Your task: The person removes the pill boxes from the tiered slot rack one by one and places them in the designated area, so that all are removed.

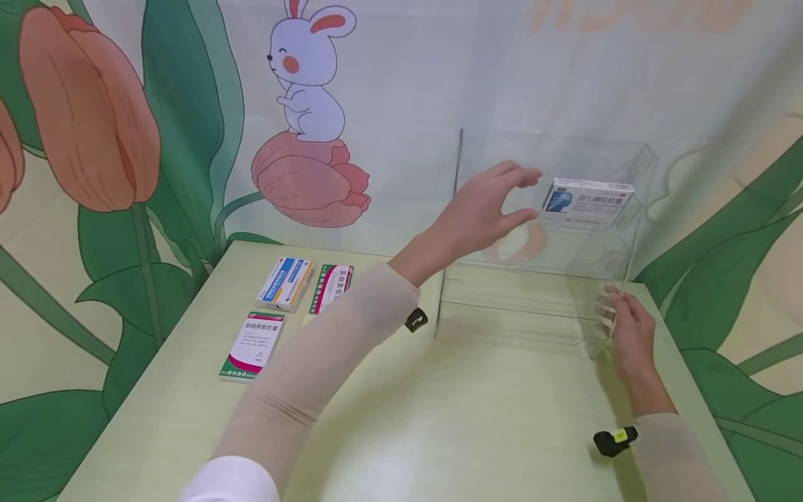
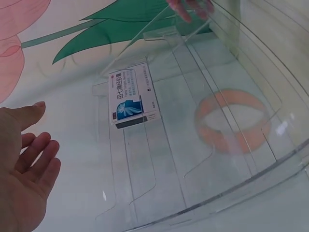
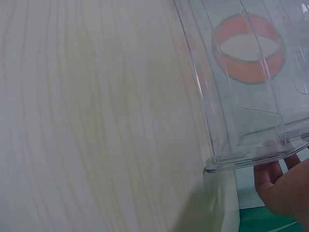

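Note:
A clear acrylic display rack (image 1: 521,307) with several tiers stands at the back right of the table. On its upper tier leans a white medicine box (image 1: 588,202) with a blue picture, also seen in the left wrist view (image 2: 130,94). My left hand (image 1: 483,206) is held just left of this box, thumb and fingers spread apart with nothing between them. Down at the rack's right side, my right hand (image 1: 630,328) grips the side panel, its fingers showing through the clear plastic. The right wrist view catches those fingers (image 3: 268,176) at the panel's edge.
Left on the table lie a blue-and-white medicine box (image 1: 285,284), a green-and-white medicine box (image 1: 253,343) and a similar box (image 1: 329,287), partly behind my left sleeve. A printed curtain (image 1: 401,104) hangs right behind the table (image 1: 502,425).

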Action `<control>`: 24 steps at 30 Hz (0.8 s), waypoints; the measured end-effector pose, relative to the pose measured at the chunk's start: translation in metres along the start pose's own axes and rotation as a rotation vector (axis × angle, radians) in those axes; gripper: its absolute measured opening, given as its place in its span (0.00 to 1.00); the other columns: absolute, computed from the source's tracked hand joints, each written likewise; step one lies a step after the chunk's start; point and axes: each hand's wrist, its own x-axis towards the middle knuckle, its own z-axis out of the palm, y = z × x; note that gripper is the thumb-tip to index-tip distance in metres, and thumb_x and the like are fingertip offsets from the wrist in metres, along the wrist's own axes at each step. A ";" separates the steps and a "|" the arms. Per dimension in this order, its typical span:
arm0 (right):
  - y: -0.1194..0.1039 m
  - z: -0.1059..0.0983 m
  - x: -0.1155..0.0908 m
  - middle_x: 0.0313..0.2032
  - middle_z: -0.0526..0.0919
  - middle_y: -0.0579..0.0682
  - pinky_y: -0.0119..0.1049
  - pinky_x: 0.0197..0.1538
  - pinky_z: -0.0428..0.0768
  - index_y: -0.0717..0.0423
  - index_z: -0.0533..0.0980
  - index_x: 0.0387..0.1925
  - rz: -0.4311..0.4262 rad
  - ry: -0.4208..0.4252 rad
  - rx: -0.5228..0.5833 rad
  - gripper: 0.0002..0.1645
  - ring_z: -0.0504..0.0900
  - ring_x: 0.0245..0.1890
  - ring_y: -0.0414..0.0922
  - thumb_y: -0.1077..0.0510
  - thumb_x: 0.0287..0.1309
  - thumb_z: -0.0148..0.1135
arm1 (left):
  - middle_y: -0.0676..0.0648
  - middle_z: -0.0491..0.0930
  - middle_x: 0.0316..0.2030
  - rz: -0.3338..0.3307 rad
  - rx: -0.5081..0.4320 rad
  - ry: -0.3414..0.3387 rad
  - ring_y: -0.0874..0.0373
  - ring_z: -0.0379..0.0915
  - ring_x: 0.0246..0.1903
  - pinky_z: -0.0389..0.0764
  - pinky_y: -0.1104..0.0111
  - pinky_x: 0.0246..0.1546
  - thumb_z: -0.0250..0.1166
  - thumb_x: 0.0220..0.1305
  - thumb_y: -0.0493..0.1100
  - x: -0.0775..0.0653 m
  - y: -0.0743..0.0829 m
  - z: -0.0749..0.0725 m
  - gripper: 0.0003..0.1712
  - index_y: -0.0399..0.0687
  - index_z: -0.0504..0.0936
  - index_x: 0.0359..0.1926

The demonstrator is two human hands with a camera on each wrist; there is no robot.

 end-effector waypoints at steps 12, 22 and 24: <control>0.000 0.004 0.000 0.50 0.86 0.40 0.26 0.44 0.83 0.49 0.81 0.63 -0.008 0.019 0.004 0.21 0.84 0.48 0.38 0.45 0.78 0.60 | 0.49 0.66 0.74 0.028 0.016 0.078 0.62 0.62 0.73 0.60 0.83 0.67 0.68 0.75 0.53 0.057 0.003 0.051 0.42 0.48 0.63 0.81; -0.001 0.002 0.000 0.48 0.87 0.39 0.27 0.44 0.84 0.47 0.82 0.62 0.000 0.011 0.013 0.18 0.84 0.48 0.39 0.47 0.79 0.59 | 0.49 0.60 0.77 -0.069 0.049 0.029 0.62 0.57 0.75 0.61 0.82 0.68 0.66 0.75 0.57 0.076 -0.004 0.087 0.45 0.52 0.57 0.84; -0.001 0.002 0.001 0.49 0.87 0.40 0.27 0.44 0.84 0.48 0.82 0.62 -0.009 0.009 0.012 0.19 0.84 0.47 0.38 0.47 0.79 0.59 | 0.50 0.59 0.77 -0.091 0.039 0.013 0.63 0.58 0.74 0.62 0.82 0.67 0.66 0.75 0.58 0.077 -0.005 0.090 0.46 0.53 0.56 0.84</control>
